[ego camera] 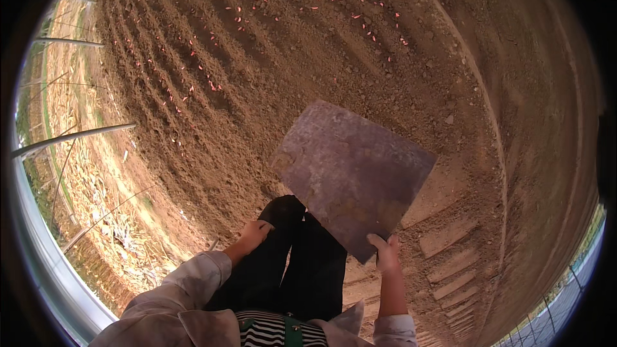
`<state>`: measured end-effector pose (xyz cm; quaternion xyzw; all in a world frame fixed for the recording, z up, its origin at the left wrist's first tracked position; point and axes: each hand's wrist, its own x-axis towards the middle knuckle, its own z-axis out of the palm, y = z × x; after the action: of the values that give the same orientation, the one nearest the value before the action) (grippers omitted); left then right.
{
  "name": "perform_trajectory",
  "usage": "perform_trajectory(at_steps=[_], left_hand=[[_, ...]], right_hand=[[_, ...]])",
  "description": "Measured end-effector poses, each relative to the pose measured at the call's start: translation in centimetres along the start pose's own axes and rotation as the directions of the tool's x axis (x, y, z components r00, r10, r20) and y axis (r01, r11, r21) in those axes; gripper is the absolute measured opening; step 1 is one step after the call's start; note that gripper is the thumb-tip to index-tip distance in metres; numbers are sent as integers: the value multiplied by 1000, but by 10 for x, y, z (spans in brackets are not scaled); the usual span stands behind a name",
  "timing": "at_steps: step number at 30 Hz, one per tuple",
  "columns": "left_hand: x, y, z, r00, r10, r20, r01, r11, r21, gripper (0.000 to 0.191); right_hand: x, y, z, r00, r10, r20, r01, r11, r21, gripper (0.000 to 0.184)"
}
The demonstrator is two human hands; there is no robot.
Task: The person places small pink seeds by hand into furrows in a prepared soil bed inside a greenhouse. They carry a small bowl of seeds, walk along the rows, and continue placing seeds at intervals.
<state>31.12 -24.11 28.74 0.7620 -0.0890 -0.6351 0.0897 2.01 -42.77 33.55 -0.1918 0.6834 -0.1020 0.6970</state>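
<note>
My right hand (386,253) grips one corner of a flat, dirt-stained, purplish-grey board (356,168), thumb on top. The board slants out in front of my legs, above the soil, and covers part of the ground below. My left hand (255,234) is beside the thigh of my black trousers (284,212), its fingers partly curled. Whether anything is inside those fingers is hidden from this angle.
Furrowed brown soil (193,58) spreads ahead, scattered with pinkish pieces (212,84). Tread marks (450,270) run along the right. A low soil ridge (487,91) curves beyond them. Metal poles (77,137) and dry stalks (87,168) stand at the left edge.
</note>
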Motion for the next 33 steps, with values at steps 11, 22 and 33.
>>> perform_trajectory(at_steps=[11, 22, 33], left_hand=[[4, -48, 9, 991, -116, -67, 82, 921, -380, 23], [29, 15, 9, 997, -70, -37, 64, 985, -161, 23], [122, 78, 33, 998, 42, 51, -59, 910, 411, 22]], right_hand=[[292, -91, 137, 855, -182, 486, 415, 804, -427, 48], [153, 135, -155, 849, -174, -499, -393, 425, -816, 34], [93, 508, -146, 735, 350, -581, -618, 698, -361, 36]])
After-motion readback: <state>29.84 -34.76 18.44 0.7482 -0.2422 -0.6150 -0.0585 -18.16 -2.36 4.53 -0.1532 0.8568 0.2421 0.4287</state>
